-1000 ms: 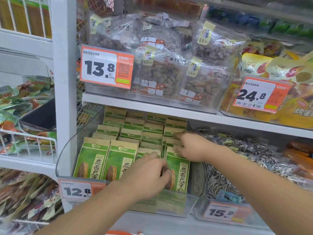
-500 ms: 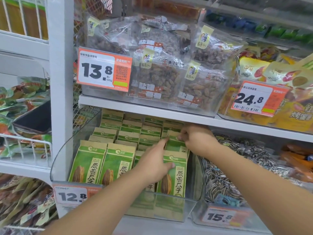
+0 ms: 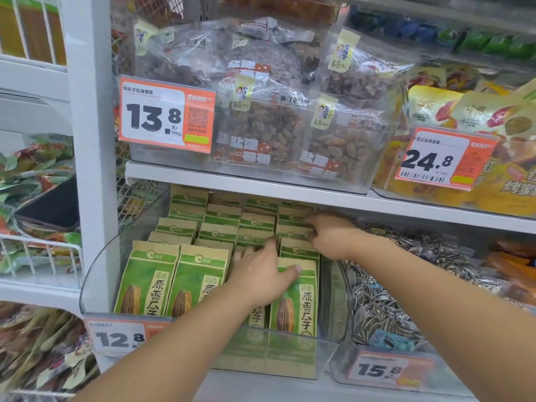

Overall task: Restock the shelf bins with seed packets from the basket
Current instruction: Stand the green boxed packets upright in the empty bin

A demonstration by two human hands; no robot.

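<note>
Both hands (image 3: 262, 274) among upright seed packets (image 3: 148, 281)

- The white lower shelf (image 3: 261, 390) carries a clear bin (image 3: 98, 274) packed with upright green seed packets (image 3: 150, 285) — price tag 12.8 on its front.
- Just beside it on the right sits a second clear bin (image 3: 377, 369) of striped sunflower seed bags, tagged 15.8.
- The upper shelf (image 3: 290, 191) holds a clear bin (image 3: 333, 178) of bagged dried fruit, with another bin (image 3: 435, 195) of yellow packets alongside.
</note>
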